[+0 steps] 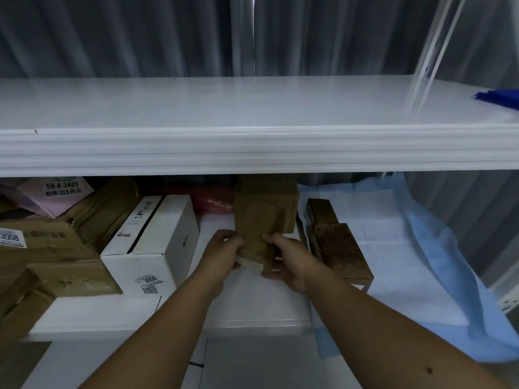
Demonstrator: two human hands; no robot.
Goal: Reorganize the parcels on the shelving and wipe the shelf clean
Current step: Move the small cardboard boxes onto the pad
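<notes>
Head view of a white two-tier shelving unit. At centre, we see the left hand (pixel 224 249) and the right hand (pixel 288 262) gripping the near end of a tape-wrapped brown parcel (pixel 262 220), one hand on each side, fingers curled round its edges; its far end reaches back under the upper shelf (pixel 252 148). The parcel sits over the lower shelf (pixel 247 301); whether it touches the board we cannot tell. At 9 o'clock of the hands stands a white carton (pixel 157 242) labelled 3008, and beyond it, towards 8 o'clock, brown cartons (pixel 56 256). At 3 o'clock lies a dark brown box (pixel 339 251) on a light blue sheet (pixel 415 248). At 2 o'clock, on the upper shelf's right end, a dark blue object (pixel 500 98) is only partly in view.
</notes>
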